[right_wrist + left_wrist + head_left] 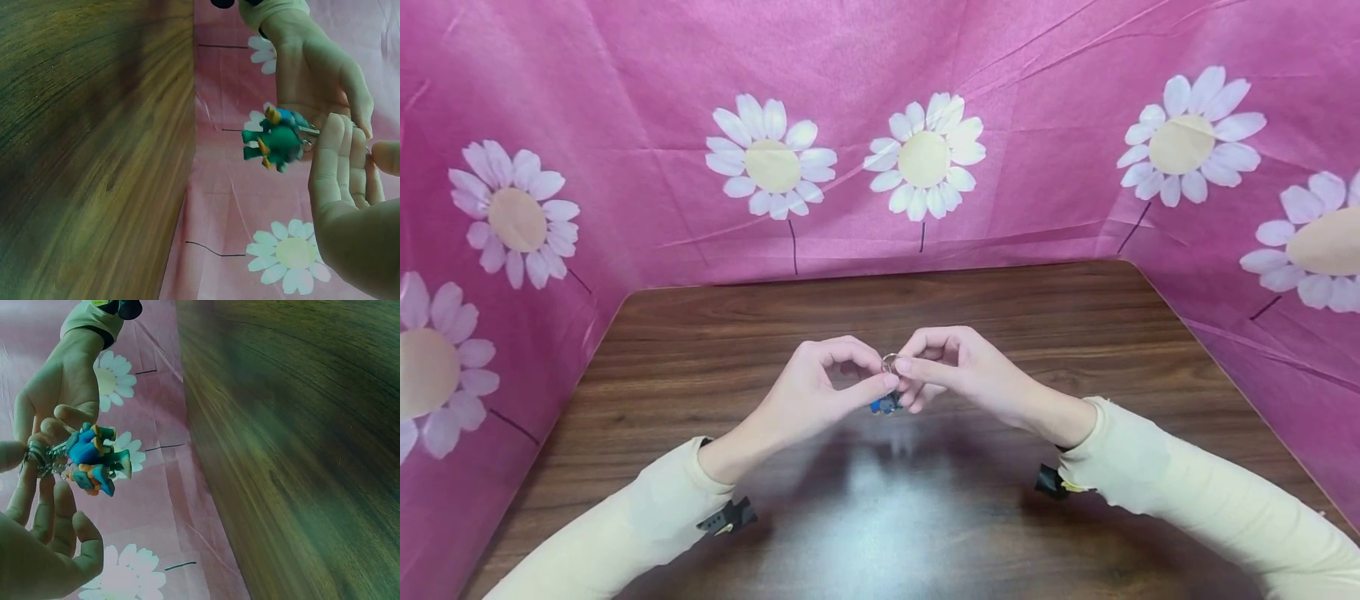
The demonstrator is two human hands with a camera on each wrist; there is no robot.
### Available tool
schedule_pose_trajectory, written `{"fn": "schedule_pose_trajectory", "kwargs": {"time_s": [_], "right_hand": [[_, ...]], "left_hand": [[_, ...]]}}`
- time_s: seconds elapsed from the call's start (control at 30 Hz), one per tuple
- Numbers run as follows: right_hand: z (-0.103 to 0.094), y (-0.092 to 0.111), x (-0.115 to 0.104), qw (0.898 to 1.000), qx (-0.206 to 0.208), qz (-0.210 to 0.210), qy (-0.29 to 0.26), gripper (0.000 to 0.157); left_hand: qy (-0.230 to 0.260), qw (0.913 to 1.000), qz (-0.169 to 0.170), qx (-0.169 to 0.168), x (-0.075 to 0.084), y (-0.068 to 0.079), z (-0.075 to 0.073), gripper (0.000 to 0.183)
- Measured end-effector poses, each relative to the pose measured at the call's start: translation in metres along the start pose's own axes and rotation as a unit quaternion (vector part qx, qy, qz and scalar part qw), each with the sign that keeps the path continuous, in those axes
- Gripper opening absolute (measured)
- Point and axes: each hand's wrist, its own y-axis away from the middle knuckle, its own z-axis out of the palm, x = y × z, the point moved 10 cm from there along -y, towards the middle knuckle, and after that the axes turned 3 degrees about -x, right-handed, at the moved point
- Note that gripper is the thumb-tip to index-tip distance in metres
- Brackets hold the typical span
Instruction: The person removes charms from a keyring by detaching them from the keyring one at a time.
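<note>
Head view: the left hand [808,387] and right hand [981,375] pinch a silvery metal ring [889,358] above the dark brown wood-grain worktop [700,350]. Left wrist view: small blue, green and orange figurines [92,453] hang chained to the ring. Right wrist view: they dangle beside the right hand's fingers [328,150].

Silvery key ring [39,455], held aloft, figurine charms [89,450] (blue, green, orange) dangling below

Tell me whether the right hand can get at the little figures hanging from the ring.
Probably yes: the figures hang close to the right hand, with nothing visible in between. That hand appears to pinch the metal ring, though, so it might have to shift its grip first.
</note>
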Motion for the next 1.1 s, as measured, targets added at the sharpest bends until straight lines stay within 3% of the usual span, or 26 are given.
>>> {"fn": "schedule_pose_trajectory", "kwargs": {"time_s": [0.2, 0.47, 0.57, 0.73, 1.1], "right_hand": [[0.003, -0.002, 0.002, 1.000, -0.009, 0.008, 0.022, 0.014], [0.002, -0.002, -0.005, 0.991, -0.068, 0.004, 0.117, 0.011], [0.001, -0.002, -0.009, 0.991, -0.074, 0.001, 0.109, 0.011], [-0.003, -0.001, -0.009, 0.996, -0.056, -0.012, 0.063, 0.009], [-0.004, -0.001, -0.005, 0.999, -0.036, -0.029, 0.016, 0.011]], "left_hand": [[-0.009, 0.9998, 0.014, -0.011, 0.002, 0.000, 0.001, 0.005], [-0.056, 0.9982, -0.006, -0.021, 0.006, -0.001, 0.000, 0.006], [-0.057, 0.9977, -0.027, -0.027, 0.001, -0.001, 0.001, 0.005], [-0.017, 0.9979, -0.054, -0.031, -0.010, 0.002, 0.004, 0.010], [-0.044, 0.9989, 0.017, -0.010, -0.001, 0.002, 0.006, 0.007]]}}
